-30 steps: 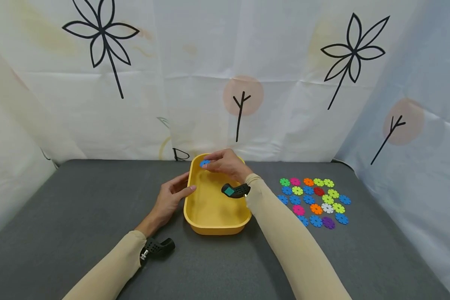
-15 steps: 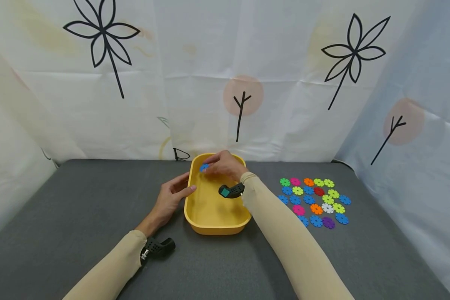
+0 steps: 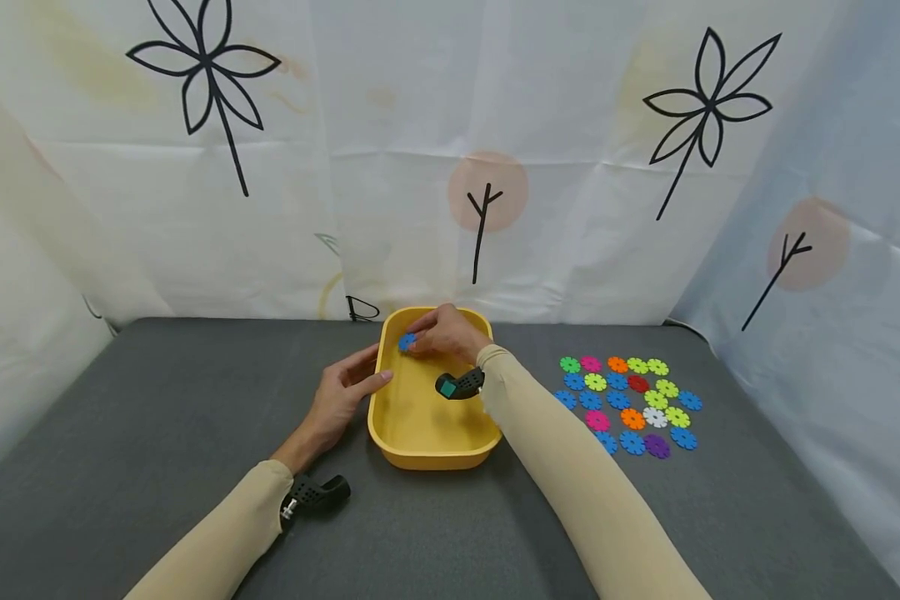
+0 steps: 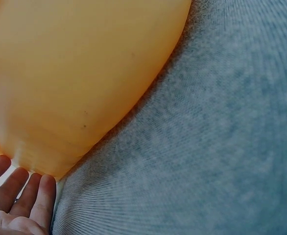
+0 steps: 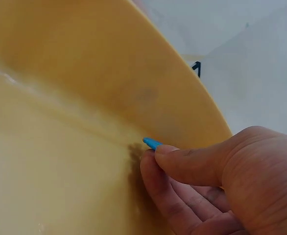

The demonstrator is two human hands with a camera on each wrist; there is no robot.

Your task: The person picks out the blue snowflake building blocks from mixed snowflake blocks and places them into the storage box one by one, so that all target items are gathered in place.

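Inside the yellow tub [image 3: 435,457], near its far left corner, my right hand [image 3: 450,333] pinches a blue notched plastic disc [image 3: 407,342] between thumb and fingertips. The right wrist view shows that disc [image 5: 151,143] edge-on, with its shadow on the tub beneath. My left hand [image 3: 342,392] is at the tub's left side, thumb by the rim. In the left wrist view its fingers [image 4: 45,196] are fairly straight and their tips touch the tub's outer wall [image 4: 84,88].
Several colourful notched discs [image 3: 617,381] lie flat in loose rows on the grey table [image 3: 195,400], right of the tub. A white patterned curtain [image 3: 390,183] hangs behind the table.
My right hand has lowered slightly into the tub with the blue disc, bringing it nearer to me. The left hand and the discs on the table have stayed put.
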